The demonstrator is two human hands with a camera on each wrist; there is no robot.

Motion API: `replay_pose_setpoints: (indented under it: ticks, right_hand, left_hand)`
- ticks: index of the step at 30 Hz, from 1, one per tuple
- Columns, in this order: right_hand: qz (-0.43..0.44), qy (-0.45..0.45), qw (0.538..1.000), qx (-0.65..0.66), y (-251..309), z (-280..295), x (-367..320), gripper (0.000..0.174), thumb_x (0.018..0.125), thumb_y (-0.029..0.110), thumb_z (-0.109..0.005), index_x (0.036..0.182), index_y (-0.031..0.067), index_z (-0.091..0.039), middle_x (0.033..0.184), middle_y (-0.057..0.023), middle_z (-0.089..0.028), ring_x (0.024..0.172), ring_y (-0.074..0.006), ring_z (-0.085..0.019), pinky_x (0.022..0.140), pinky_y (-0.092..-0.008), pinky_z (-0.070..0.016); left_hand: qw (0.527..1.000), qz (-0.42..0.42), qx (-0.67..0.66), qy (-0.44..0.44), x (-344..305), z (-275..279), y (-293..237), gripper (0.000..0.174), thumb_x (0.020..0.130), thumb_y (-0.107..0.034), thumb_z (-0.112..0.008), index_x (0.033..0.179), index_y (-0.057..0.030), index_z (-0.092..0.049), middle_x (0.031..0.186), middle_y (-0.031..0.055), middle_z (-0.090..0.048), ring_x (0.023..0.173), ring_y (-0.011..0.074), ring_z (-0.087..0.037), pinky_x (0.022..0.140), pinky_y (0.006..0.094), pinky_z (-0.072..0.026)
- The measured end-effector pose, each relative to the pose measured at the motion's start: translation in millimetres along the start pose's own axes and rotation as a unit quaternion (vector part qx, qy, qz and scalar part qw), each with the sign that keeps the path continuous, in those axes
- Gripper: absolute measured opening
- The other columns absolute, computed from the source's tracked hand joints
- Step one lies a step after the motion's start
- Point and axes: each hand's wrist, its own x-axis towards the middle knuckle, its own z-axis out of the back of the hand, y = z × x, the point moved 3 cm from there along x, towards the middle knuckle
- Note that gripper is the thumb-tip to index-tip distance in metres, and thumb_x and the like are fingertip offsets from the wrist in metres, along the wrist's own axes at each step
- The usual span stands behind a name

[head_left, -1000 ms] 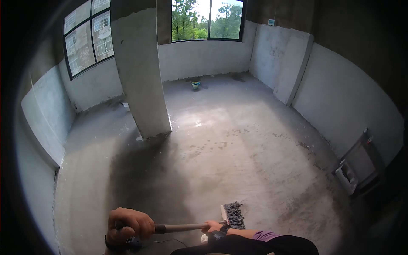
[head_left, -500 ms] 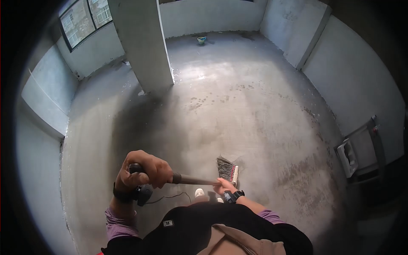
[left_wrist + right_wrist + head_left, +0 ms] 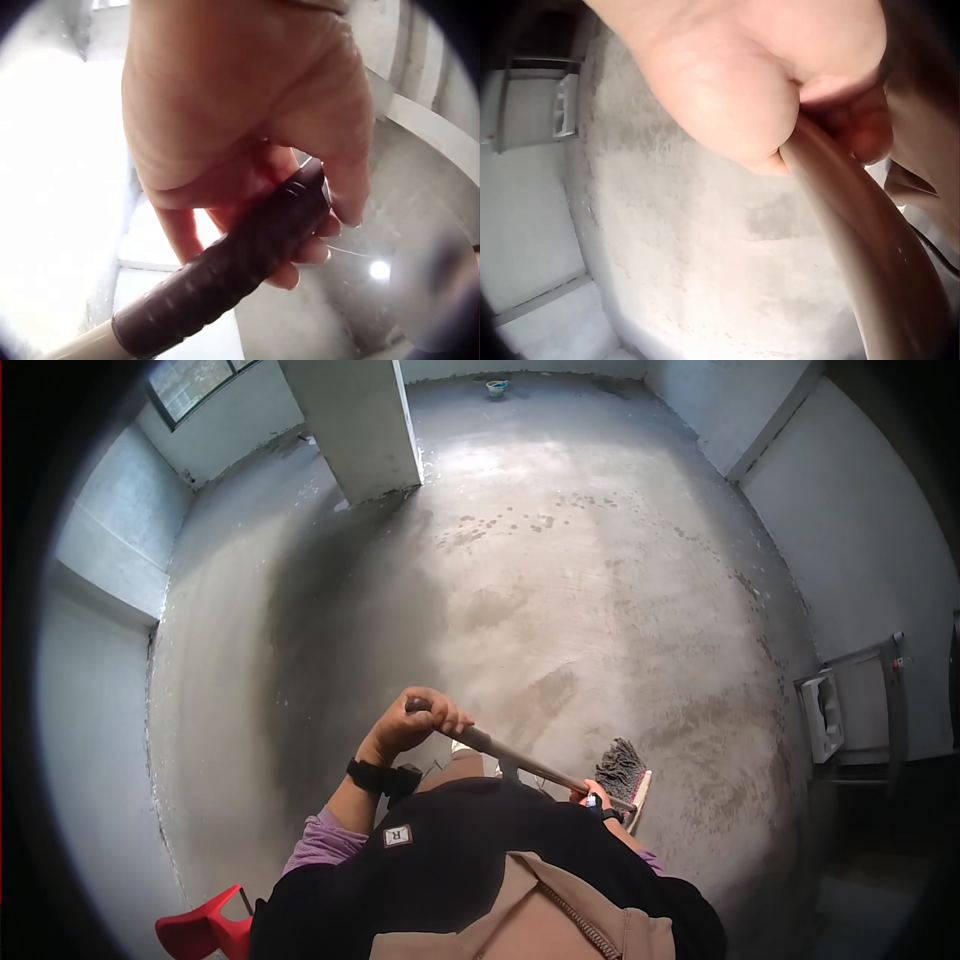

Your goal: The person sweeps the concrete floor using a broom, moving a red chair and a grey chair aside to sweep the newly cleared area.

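Note:
A mop with grey strands [image 3: 619,764] and a pale, red-edged head bar [image 3: 643,796] lies against the floor at my right side. Its beige handle [image 3: 535,765] runs up across my front to the left. My left hand [image 3: 408,722] grips the top end; in the left wrist view its fingers curl round the dark ribbed grip [image 3: 225,274]. Lower down, close to the mop head, my right hand [image 3: 594,796] holds the handle. The right wrist view shows that hand [image 3: 720,82] wrapped round the smooth shaft [image 3: 855,232], most of its fingers hidden behind.
The concrete floor [image 3: 520,640] has damp patches and spots. A pillar [image 3: 365,435] stands ahead, with a small bucket [image 3: 497,389] farther back. On the right a frame with a white part [image 3: 823,717] stands by the wall. A red chair [image 3: 208,926] is behind at the left.
The view has tipped downward. The mop head has swung round and shifted right, strands now pointing away. Both hands have moved right with the handle, keeping their grip.

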Motion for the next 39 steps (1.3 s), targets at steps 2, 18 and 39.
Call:
replay_pose_setpoints:
  ticks: [2, 18, 39]
  right_hand:
    - [0.006, -0.011, 0.999, -0.049, -3, 21, -9, 0.016, 0.086, 0.017, -0.049, 0.079, 0.0043, -0.044, 0.058, -0.006, -0.05, 0.044, -0.0211, -0.052, 0.041, -0.0295, -0.0484]
    - [0.092, -0.122, 0.985, -0.084, -43, 76, -34, 0.02, 0.08, 0.021, -0.045, 0.077, 0.0021, -0.049, 0.061, -0.0104, -0.053, 0.047, -0.0255, -0.052, 0.044, -0.0335, -0.048]
    - [-0.092, 0.003, 0.973, -0.212, -368, -307, 23, 0.016, 0.083, 0.016, -0.053, 0.071, 0.007, -0.045, 0.06, -0.0044, -0.047, 0.046, -0.0173, -0.048, 0.041, -0.0294, -0.0424]
  left_hand:
    - [0.997, 0.029, -0.057, -0.042, -7, 15, 23, 0.013, 0.076, -0.015, -0.062, 0.069, -0.0065, -0.055, 0.071, 0.0057, -0.056, 0.078, 0.0219, -0.057, 0.091, 0.044, -0.0411]
    - [0.978, 0.176, 0.059, 0.096, -20, -43, 4, 0.007, 0.074, -0.002, -0.06, 0.071, -0.002, -0.055, 0.079, 0.0065, -0.059, 0.091, 0.0205, -0.056, 0.085, 0.0332, -0.0434]
    - [0.943, -0.255, 0.192, -0.09, -312, 69, -263, 0.028, 0.083, -0.021, -0.057, 0.061, -0.009, -0.046, 0.056, 0.0079, -0.055, 0.056, 0.0211, -0.056, 0.07, 0.0413, -0.0467]
